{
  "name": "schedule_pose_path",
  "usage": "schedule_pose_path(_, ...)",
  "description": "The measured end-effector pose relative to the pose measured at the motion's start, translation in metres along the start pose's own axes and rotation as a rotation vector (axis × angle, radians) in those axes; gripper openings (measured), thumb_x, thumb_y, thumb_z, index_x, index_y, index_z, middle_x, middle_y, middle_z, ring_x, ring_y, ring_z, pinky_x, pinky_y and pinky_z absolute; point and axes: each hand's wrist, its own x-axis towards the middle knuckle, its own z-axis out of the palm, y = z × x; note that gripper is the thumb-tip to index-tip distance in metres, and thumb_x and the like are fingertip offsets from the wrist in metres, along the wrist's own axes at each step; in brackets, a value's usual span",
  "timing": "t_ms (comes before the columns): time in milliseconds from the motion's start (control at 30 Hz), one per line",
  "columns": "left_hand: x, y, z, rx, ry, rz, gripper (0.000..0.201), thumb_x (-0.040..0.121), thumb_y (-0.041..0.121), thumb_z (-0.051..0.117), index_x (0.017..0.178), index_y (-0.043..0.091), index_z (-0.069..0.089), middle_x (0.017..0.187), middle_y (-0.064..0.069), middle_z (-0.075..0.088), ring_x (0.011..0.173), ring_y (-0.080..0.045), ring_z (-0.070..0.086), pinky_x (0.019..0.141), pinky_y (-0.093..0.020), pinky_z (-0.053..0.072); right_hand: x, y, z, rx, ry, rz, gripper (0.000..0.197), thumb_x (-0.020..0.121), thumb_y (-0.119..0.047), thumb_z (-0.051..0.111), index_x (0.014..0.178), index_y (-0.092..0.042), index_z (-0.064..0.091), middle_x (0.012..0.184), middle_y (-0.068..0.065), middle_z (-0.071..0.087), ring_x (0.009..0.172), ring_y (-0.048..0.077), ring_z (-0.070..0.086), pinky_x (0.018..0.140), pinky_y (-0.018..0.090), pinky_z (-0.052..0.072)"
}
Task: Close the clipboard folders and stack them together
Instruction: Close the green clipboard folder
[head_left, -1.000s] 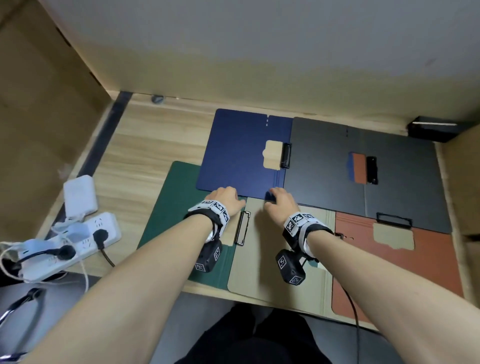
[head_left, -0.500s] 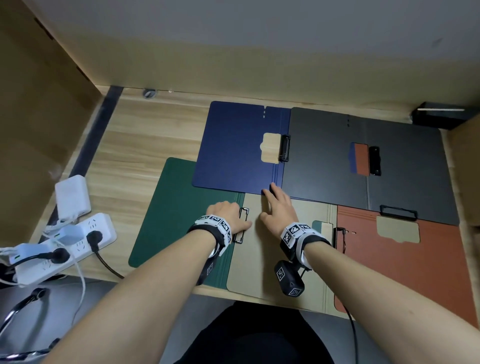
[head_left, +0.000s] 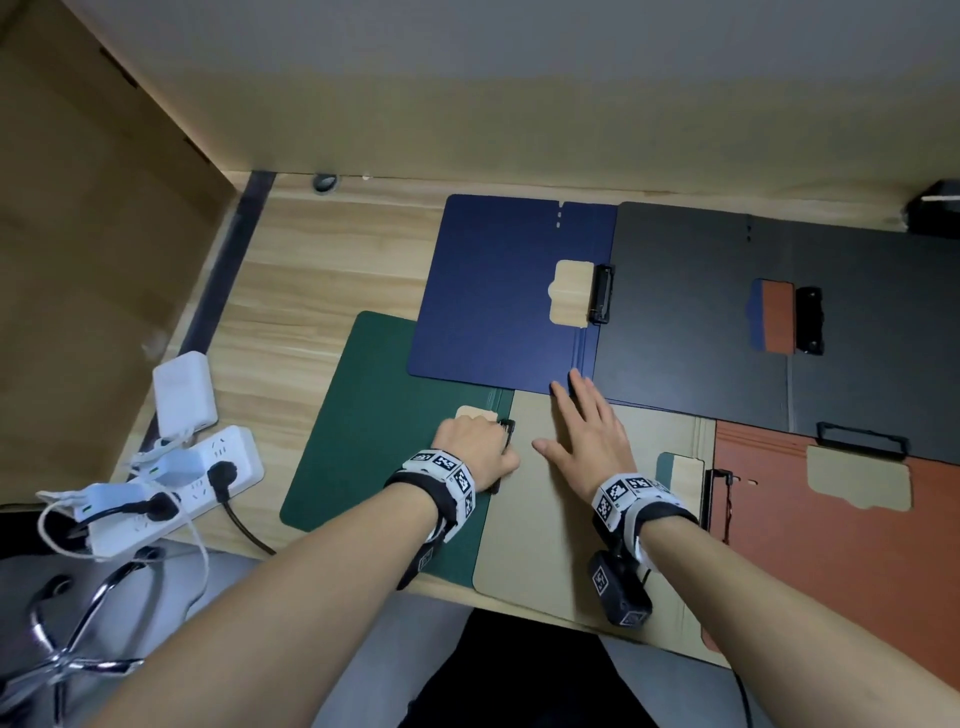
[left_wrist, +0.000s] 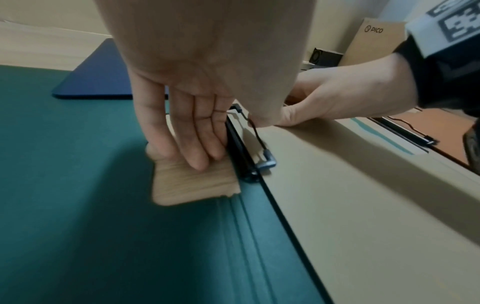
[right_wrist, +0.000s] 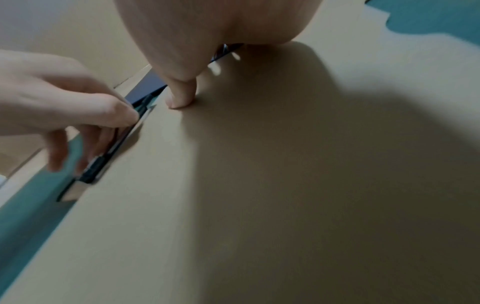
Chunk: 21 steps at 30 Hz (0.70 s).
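Several clipboard folders lie open and overlapping on the desk: blue, black, green, tan and rust-orange. My left hand sits over the green folder's black clip. Its fingers lie along the clip's left side at the cover's cutout, and the thumb is on the right side, so it pinches the clip. My right hand lies flat and open on the tan cover, with its fingertips at the blue folder's near corner.
A white power strip with plugs and an adapter sits at the desk's left front. A cardboard wall stands on the left and a black box at the back right. Bare wood shows left of the folders.
Both hands drew back toward me from the blue folder's near edge. The left hand settled onto the green folder's clip. The right hand spread flat on the tan cover.
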Motion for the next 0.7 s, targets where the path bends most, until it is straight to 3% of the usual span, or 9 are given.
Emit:
schedule_pose_path(67,-0.001,-0.010,0.002,0.005,-0.014,-0.046,0.034,0.089,0.035,0.043,0.093,0.011,0.066,0.100,-0.011,0.070,0.093,-0.032,0.064,0.067,-0.031,0.037,0.000,0.002,-0.001,-0.026,0.007,0.006,0.089,0.088,-0.056,0.058,0.157,-0.025,0.011,0.166,-0.003,0.001,0.153,0.018,0.002,0.121,0.036,0.013)
schedule_pose_path(333,-0.002,-0.029,0.002,-0.080,-0.019,-0.045,0.025,0.087,0.036,0.046,0.084,0.015,0.059,0.087,-0.007,0.063,0.085,-0.029,0.056,0.067,-0.031,0.036,0.000,-0.010,-0.006,-0.050,0.000,0.069,0.095,0.084,-0.051,0.067,0.157,-0.023,0.013,0.166,-0.003,0.004,0.153,0.019,0.004,0.122,0.037,0.015)
schedule_pose_path(500,-0.010,-0.080,0.006,-0.254,0.003,0.023,0.045,0.094,0.047,0.036,0.088,0.011,0.063,0.098,-0.011,0.068,0.093,-0.033,0.063,0.076,-0.036,0.045,0.001,-0.024,-0.011,-0.052,-0.015,0.138,0.098,0.081,-0.046,0.072,0.157,-0.023,0.014,0.166,-0.003,0.005,0.153,0.018,0.006,0.122,0.035,0.013)
schedule_pose_path(633,-0.017,-0.153,0.014,-0.395,0.093,-0.122,0.030,0.093,0.039,0.041,0.090,0.014,0.059,0.099,-0.009,0.068,0.089,-0.032,0.062,0.075,-0.035,0.047,0.003,-0.033,-0.015,-0.038,-0.045,0.209,0.100,0.079,-0.040,0.076,0.157,-0.022,0.015,0.166,-0.002,0.006,0.153,0.018,0.007,0.123,0.037,0.014)
schedule_pose_path(700,-0.018,-0.195,0.023,-0.421,0.132,-0.239,0.025,0.092,0.036,0.044,0.100,0.015,0.057,0.109,-0.009,0.065,0.094,-0.032,0.062,0.076,-0.036,0.048,0.005,-0.038,-0.016,-0.028,-0.058,0.241,0.102,0.078,-0.036,0.078,0.157,-0.022,0.015,0.166,-0.003,0.006,0.153,0.019,0.007,0.123,0.037,0.013)
